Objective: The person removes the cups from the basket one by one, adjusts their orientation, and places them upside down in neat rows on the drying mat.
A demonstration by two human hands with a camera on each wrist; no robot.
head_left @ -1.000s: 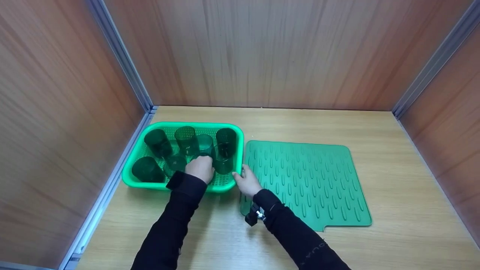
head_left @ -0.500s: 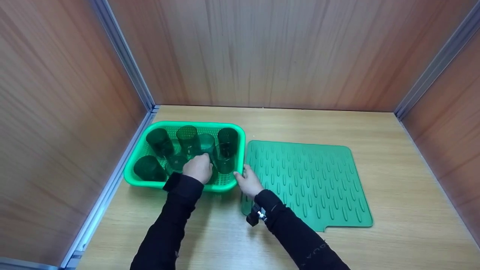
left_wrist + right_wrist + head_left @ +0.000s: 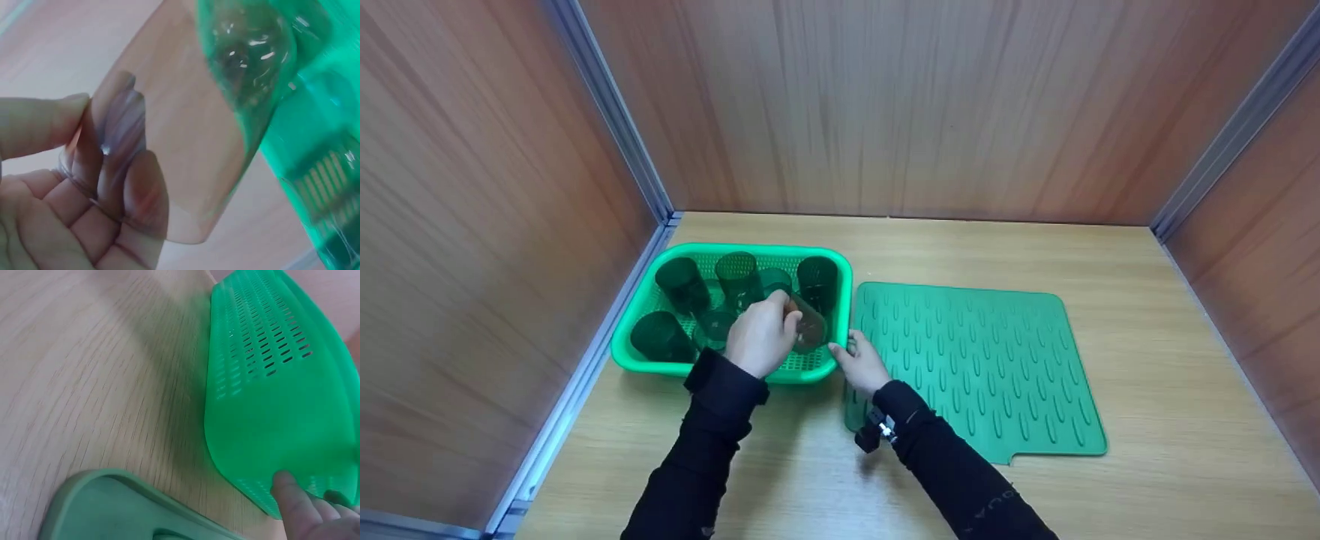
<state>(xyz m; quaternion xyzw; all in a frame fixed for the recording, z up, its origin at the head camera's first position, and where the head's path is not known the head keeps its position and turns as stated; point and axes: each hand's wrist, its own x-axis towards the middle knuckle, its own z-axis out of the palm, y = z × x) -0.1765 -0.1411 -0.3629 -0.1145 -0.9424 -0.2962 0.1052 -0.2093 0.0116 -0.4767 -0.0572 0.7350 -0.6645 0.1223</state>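
Note:
A smoky see-through tumbler (image 3: pixel 810 330) is tilted up over the green plastic basket (image 3: pixel 709 369). My left hand (image 3: pixel 761 334) pinches this tumbler (image 3: pixel 185 129) at its open end. In the left wrist view the thumb lies outside the rim, and the curled fingers show through the tinted wall. Several more dark tumblers (image 3: pixel 681 283) lie or lean in the basket. My right hand (image 3: pixel 861 366) grips the basket's front right corner. In the right wrist view its fingers (image 3: pixel 292 495) press against the outer wall of the basket (image 3: pixel 270 422), with the thumb out of frame.
A green ribbed rubber mat (image 3: pixel 975 360) lies flat on the wooden table (image 3: pixel 1170 375), right beside the basket and partly under the right hand. Wood panels (image 3: pixel 885 112) with metal edge strips enclose the table at the back and both sides.
My left hand has risen slightly, and the tumbler in its fingers has tilted up toward the basket's right side. The right hand has stayed at the corner.

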